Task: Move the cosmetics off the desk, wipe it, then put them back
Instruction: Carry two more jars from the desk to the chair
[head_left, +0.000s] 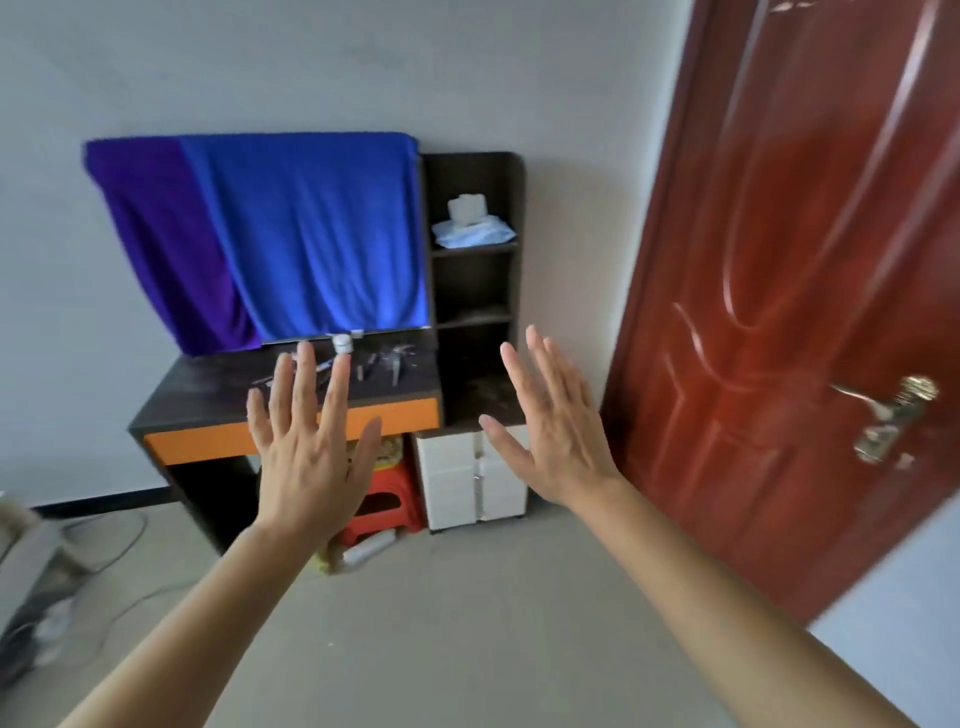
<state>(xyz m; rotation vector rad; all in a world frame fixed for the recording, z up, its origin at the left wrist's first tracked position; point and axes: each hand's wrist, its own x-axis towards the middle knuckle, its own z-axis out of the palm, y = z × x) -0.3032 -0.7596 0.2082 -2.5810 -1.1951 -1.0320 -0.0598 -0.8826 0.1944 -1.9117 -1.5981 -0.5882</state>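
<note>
A dark desk (208, 400) with an orange front strip stands against the wall some distance ahead. Several small cosmetics lie scattered on its top: a white jar (342, 344) at the back and thin pencils and tubes (384, 364) to its right. My left hand (311, 441) is raised in front of the desk, fingers spread, holding nothing. My right hand (550, 421) is raised beside it, also spread and holding nothing. Both hands are well short of the desk.
A blue and purple cloth (291, 228) hangs over the desk's back. A dark shelf unit (472, 312) at the right holds a tissue pack (472, 228). Below are a red stool (384, 509), a white drawer box (467, 473) and a roll on the floor. A red door (779, 312) stands open at right.
</note>
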